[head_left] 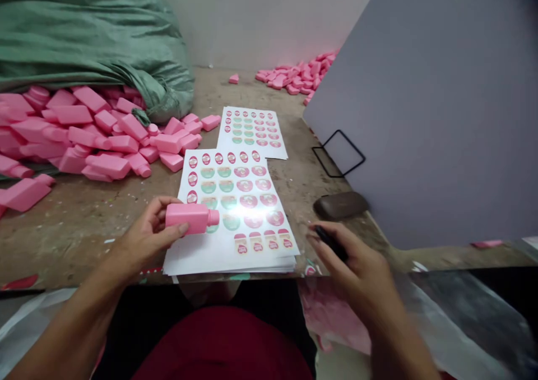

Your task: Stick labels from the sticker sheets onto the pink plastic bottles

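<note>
My left hand (155,228) is closed round a pink plastic bottle (189,218), held on its side with the neck pointing right. The bottle is above the left part of a stack of sticker sheets (202,256), printed with red ovals and green and pink labels. To the right of the stack, my right hand (353,256) is closed on a slim black tool (330,242). Its tip is blurred and I cannot make out its kind. Behind the near stack lie further sticker sheets (256,147), partly covered by it.
Many pink bottles (101,139) spill from a green sack (92,32) on the left. Another heap of pink pieces (294,77) is at the back. A grey panel (441,105) leans on the right, near a black wire stand (339,150) and a brown case (340,204).
</note>
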Tool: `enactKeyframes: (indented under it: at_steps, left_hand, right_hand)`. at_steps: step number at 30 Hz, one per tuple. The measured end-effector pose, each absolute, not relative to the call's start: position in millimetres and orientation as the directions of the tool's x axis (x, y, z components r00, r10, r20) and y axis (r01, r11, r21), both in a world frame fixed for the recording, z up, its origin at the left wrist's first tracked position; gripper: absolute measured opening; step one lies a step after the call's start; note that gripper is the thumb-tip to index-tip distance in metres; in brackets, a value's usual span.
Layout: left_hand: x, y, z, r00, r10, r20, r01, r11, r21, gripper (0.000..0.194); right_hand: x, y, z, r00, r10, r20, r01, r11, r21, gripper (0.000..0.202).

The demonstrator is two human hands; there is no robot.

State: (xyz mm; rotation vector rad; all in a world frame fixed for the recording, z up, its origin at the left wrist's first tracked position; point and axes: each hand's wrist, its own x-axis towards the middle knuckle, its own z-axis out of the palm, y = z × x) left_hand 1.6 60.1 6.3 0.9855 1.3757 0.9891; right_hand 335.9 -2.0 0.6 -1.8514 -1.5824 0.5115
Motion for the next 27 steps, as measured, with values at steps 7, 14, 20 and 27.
enactKeyframes:
  at_steps: [7, 14, 20, 27]
  left_hand:
    - [13, 65, 10, -0.067, 0.919, -0.388, -0.423, 0.326, 0.846, 0.040]
    - [28, 81, 15, 0.050, 0.890, -0.454, -0.696, 0.357, 0.623, 0.017]
    - [42, 70, 12, 0.078, 0.896, -0.436, -0.438, 0.424, 0.793, 0.064]
    - [57, 60, -1, 0.109, 0.853, -0.510, -0.468, 0.497, 0.731, 0.048]
  right_hand:
    - [333, 21, -35, 0.063, 0.998, -0.023, 0.751, -0.063, -0.657, 0.026]
    - [317, 19, -26, 0.004, 0.988, 0.154, 0.891, 0.066, -0.449, 0.029]
    - [280, 33, -19, -0.157, 0.987, -0.027, 0.691, 0.090, -0.717, 0.029]
    - [259, 44, -34, -0.274, 0.954, 0.120, 0.809, 0.296, -0.507, 0.020]
